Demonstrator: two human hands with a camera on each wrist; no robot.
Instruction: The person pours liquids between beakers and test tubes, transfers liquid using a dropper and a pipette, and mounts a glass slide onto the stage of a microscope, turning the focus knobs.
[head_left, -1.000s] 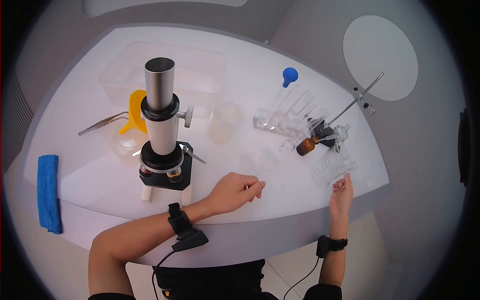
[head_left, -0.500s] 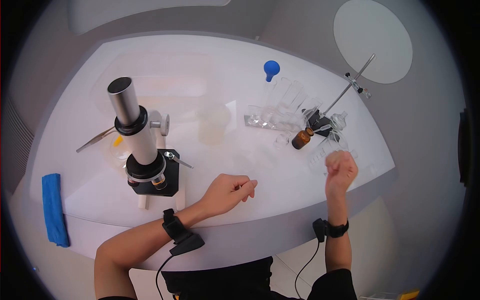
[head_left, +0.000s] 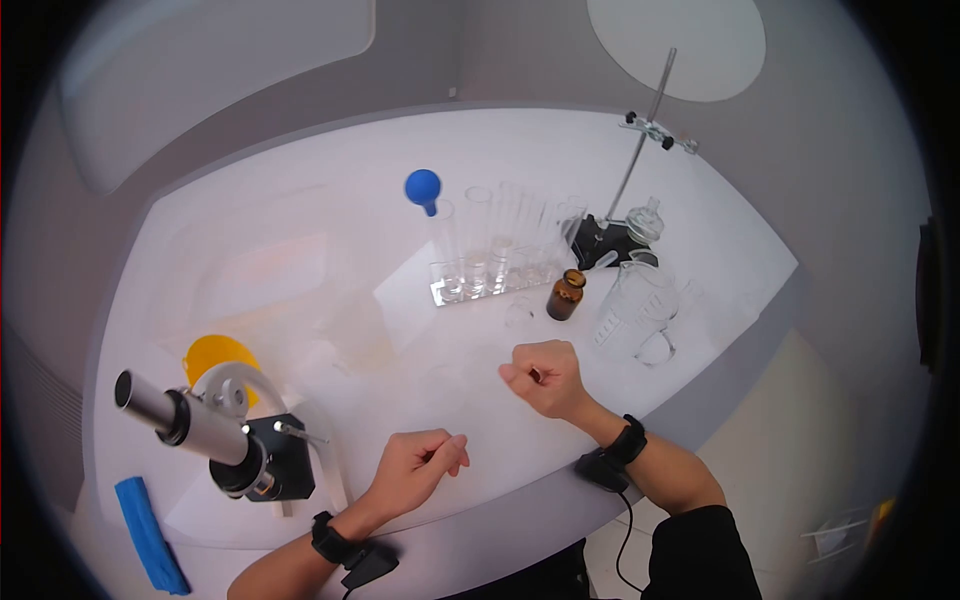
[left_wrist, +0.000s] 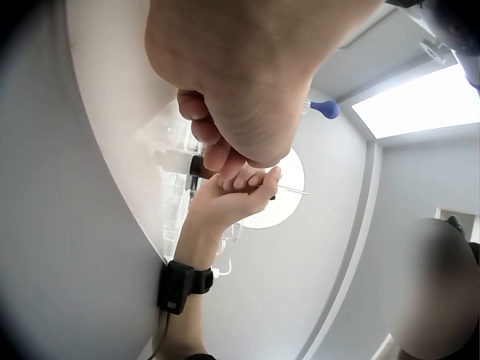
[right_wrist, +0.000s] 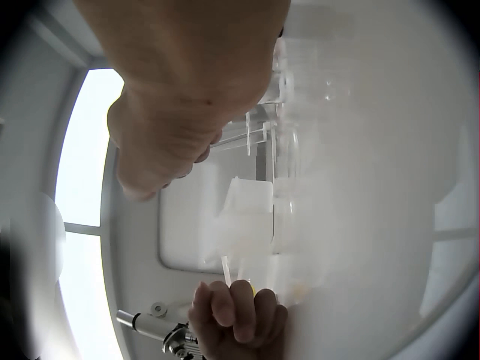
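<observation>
Worktop (head_left: 330, 200): white, curved at its near edge; it carries everything listed below.
Microscope (head_left: 215, 440): stands at the near left of the worktop, its tube tilted toward the left edge; a yellow funnel (head_left: 212, 353) sits just behind it.
Test tube rack (head_left: 495, 270): clear, at the middle of the worktop, with a row of upright glass tubes; a blue bulb (head_left: 423, 187) tops the pipette at its left end.
Retort stand (head_left: 640, 150): behind and to the right of the rack, rod upright, clamp near the top.
Measuring jug (head_left: 635, 300): clear, graduated, at the right, beyond my right hand.
Blue cloth (head_left: 150, 535): lies at the near left edge, beside the microscope.
My right hand (head_left: 545, 378): curled into a fist above the worktop, in front of the rack and near the brown bottle; I cannot tell from any view whether anything small is pinched inside it. The left wrist view shows the fingers (left_wrist: 244, 180) folded in toward the palm.
My left hand (head_left: 415, 465): rests on the worktop near the front edge, between the microscope and my right hand; fingers loosely curled, holding nothing I can see.
Brown bottle (head_left: 566, 295): small, amber, upright, just right of the rack's end and just beyond my right hand.
</observation>
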